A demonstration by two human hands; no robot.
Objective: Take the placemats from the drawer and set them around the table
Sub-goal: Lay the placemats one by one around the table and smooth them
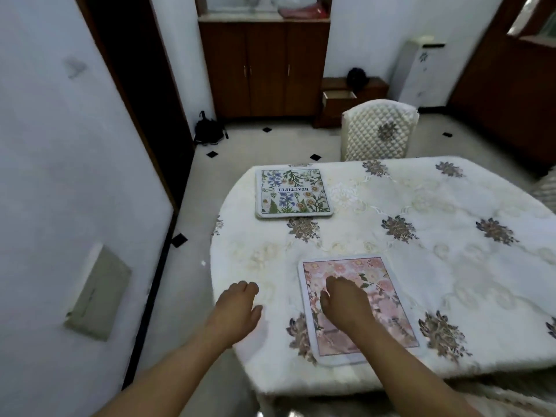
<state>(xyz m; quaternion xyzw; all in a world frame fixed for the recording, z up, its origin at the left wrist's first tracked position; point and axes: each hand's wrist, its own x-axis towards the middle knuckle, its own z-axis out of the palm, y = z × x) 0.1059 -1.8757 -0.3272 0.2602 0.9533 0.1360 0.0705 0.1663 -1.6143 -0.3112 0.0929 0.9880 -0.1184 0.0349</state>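
A pink floral placemat [388, 308] lies flat near the table's front edge. My right hand [343, 299] hovers over or rests on its left half, palm down, fingers loosely curled, holding nothing. My left hand [237, 308] is over the table's left edge, apart from the mat, fingers curled and empty. A second placemat [293, 192] with blue and green flowers and the word BEAUTIFUL lies at the table's far left edge. The table [436, 251] wears a white embroidered cloth. An open drawer [338, 99] shows in a low wooden unit at the back.
A quilted white chair [379, 130] stands at the table's far side. A white wall [75, 176] runs close on the left, with a narrow floor strip between it and the table. A dark bag [209, 129] sits on the floor by a wooden cabinet [264, 67].
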